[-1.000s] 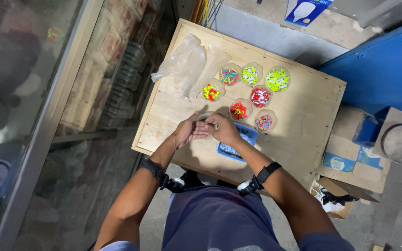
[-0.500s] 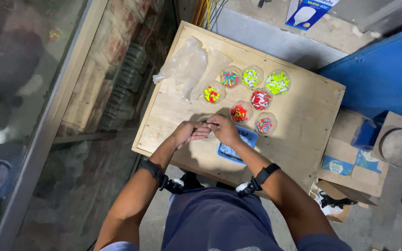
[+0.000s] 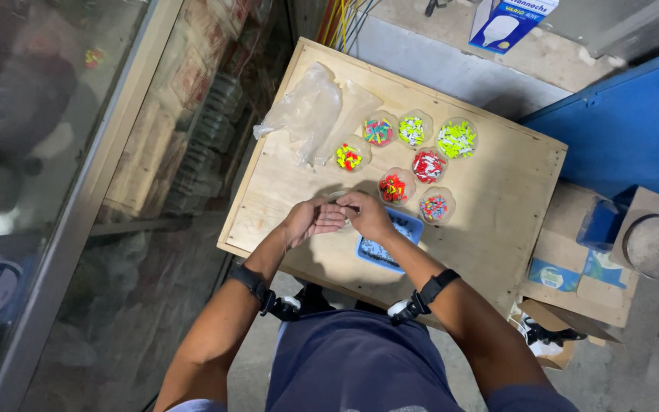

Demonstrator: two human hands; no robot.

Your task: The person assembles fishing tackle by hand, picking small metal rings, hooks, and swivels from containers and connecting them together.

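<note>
Overhead view from the head camera of a person seated at a square pale plywood desk (image 3: 490, 229). The left hand (image 3: 308, 221) and right hand (image 3: 368, 215) meet above the near middle of the desk, fingertips touching one another; whatever small item lies between them is too small to tell, so whether each grip is closed on something or merely pinched cannot be told. Directly beneath and just right of the right hand lies a shallow blue rectangular plastic tray (image 3: 387, 243) holding small pale pieces. Beyond the hands stand seven small round clear plastic dishes of coloured beads: a yellow-and-red dish (image 3: 348, 157), a mixed multicolour dish (image 3: 377, 131), a green-and-white dish (image 3: 412, 130), a bright yellow-green dish (image 3: 456, 139), a red-and-white dish (image 3: 428, 165), a red-and-orange dish (image 3: 393, 188) nearest the right hand, and a pastel mixed dish (image 3: 434, 207). Crumpled clear plastic bags (image 3: 310, 111) lie at the far left corner of the desk. Each forearm carries a black wrist strap (image 3: 249, 280). To the right of the desk sit flattened brown cardboard boxes (image 3: 566, 267).
</note>
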